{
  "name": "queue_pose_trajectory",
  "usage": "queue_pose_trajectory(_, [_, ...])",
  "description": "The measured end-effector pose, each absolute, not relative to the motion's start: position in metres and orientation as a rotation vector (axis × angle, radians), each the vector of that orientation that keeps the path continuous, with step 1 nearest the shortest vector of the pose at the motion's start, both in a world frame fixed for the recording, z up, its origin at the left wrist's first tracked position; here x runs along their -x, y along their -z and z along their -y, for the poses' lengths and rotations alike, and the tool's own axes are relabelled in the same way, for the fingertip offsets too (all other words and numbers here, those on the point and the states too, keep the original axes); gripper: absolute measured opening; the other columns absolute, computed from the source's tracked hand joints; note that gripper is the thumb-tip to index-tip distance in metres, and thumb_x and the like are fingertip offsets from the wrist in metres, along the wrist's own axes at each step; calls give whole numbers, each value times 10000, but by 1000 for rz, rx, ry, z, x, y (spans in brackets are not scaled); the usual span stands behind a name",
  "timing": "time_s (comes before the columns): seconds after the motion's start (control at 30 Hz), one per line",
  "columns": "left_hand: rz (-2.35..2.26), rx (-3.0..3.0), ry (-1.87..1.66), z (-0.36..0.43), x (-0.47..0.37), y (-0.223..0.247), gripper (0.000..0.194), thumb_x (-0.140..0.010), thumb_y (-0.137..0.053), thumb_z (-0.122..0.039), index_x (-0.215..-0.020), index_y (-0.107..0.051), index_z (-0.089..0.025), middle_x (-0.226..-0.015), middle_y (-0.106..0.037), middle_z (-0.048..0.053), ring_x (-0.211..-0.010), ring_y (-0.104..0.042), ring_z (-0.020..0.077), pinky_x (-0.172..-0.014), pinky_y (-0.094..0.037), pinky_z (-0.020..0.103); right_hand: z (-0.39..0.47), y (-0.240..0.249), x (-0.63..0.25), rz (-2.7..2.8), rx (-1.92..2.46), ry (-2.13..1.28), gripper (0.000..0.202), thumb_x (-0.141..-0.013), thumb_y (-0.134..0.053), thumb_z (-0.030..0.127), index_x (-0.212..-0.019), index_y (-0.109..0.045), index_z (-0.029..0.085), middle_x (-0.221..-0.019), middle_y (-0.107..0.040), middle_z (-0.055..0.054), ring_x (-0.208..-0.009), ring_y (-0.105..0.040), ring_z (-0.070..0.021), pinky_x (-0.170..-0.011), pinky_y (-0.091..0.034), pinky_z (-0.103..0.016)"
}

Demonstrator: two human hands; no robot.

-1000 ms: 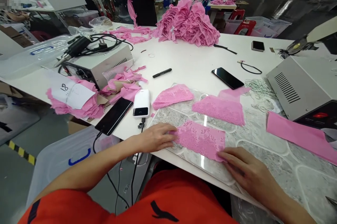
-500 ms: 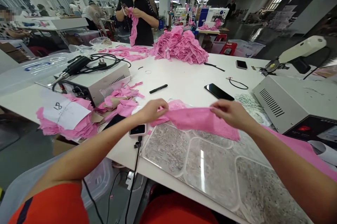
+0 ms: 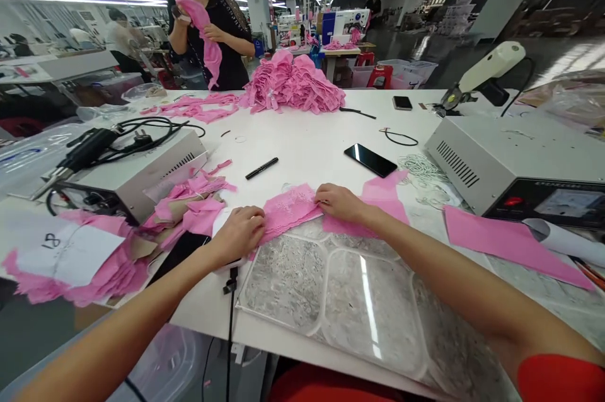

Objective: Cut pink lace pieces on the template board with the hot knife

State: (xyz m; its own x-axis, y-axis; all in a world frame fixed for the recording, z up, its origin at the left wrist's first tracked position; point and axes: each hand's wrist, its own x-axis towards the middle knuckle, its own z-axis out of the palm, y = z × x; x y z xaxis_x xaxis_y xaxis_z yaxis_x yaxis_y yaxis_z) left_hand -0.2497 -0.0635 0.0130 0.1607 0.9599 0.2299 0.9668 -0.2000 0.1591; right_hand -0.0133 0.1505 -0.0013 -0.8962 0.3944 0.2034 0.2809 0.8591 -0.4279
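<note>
A pink lace-patterned fabric piece (image 3: 290, 210) lies stretched between my two hands, over the upper left part of a stone-patterned mat (image 3: 288, 279). My left hand (image 3: 242, 232) has its fingers curled on the left edge of the lace piece. At the opposite edge, my right hand (image 3: 338, 200) pinches it between thumb and fingers. A plainer pink fabric piece (image 3: 385, 197) rests on the mat under my right wrist, partly covered by the forearm.
Left are a grey box (image 3: 155, 169) with a black hand tool and a pink bundle labelled 18 (image 3: 70, 251). A pen (image 3: 261, 168) and phone (image 3: 370, 160) lie ahead. Another grey machine (image 3: 529, 162) stands right. Across the table, a person (image 3: 208, 43) handles pink fabric behind a pink pile (image 3: 293, 84).
Both hands have moved left, the right one more, and the fabric between them has been lowered onto the mat. A plainer pink piece now shows at the right. The view has shifted rightward.
</note>
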Motion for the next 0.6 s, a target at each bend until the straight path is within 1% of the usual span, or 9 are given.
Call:
queue_pose_trajectory(0.07, [1955, 2394, 394, 60, 248, -14, 234, -973, -557, -346, -882, -696, -182, -1099, -701, 105, -978, -654, 243, -932, -519, 428, -150, 2, 8, 2762, 519, -576, 241, -861, -563, 81, -865, -762, 217, -1006, -721, -78, -957, -642, -193, -804, -494, -318])
queue_pose_trajectory(0.13, [1929, 2415, 355, 57, 249, -15, 254, -975, -574, -393, -877, -687, -188, -1086, -698, 103, -966, -646, 249, -926, -509, 435, -147, -1, 6, 2767, 525, -590, 240, -858, -564, 78, -845, -759, 216, -997, -723, -78, -964, -640, -197, -811, -497, -323])
queue_pose_trajectory(0.23, [1892, 2433, 313, 55, 253, -18, 246, -996, -546, -369, -894, -689, -197, -1077, -694, 104, -966, -640, 256, -940, -484, 457, -140, -6, 2, 2747, 538, -628, 229, -850, -578, 90, -823, -764, 221, -985, -730, -71, -978, -646, -195, -836, -509, -328])
queue_pose_trajectory(0.33, [1871, 2432, 290, 54, 253, -25, 236, -992, -567, -380, -911, -697, -201, -1092, -689, 103, -989, -640, 266, -961, -462, 473, -135, -14, -15, 2670, 599, -674, 213, -871, -592, 158, -940, -778, 234, -1046, -737, -71, -988, -658, -193, -866, -532, -344])
queue_pose_trajectory(0.4, [1831, 2451, 296, 51, 244, -30, 220, -991, -583, -374, -932, -699, -197, -1100, -687, 100, -997, -638, 261, -965, -456, 461, -135, -20, -37, 2594, 671, -697, 228, -900, -570, 221, -1011, -769, 231, -1056, -738, -77, -942, -669, -188, -839, -552, -351])
queue_pose_trajectory(0.47, [1764, 2518, 304, 44, 225, -32, 176, -994, -589, -325, -967, -696, -188, -1093, -685, 98, -1014, -633, 252, -964, -452, 433, -135, -24, -68, 2528, 747, -706, 247, -929, -530, 283, -983, -763, 223, -982, -740, -76, -861, -672, -185, -777, -564, -351])
queue_pose_trajectory(0.53, [1712, 2611, 286, 31, 199, -29, 122, -983, -612, -274, -1002, -694, -186, -1088, -685, 94, -1056, -623, 249, -979, -440, 408, -134, -24, -101, 2503, 805, -710, 237, -914, -558, 344, -959, -757, 223, -933, -744, -68, -790, -668, -182, -742, -572, -354])
queue_pose_trajectory(0.6, [1689, 2663, 273, 12, 172, -23, 108, -949, -667, -261, -1026, -695, -190, -1107, -688, 86, -1056, -620, 242, -967, -441, 385, -130, -18, -128, 2500, 863, -700, 240, -889, -590, 368, -988, -758, 226, -948, -752, -72, -774, -678, -186, -717, -580, -356])
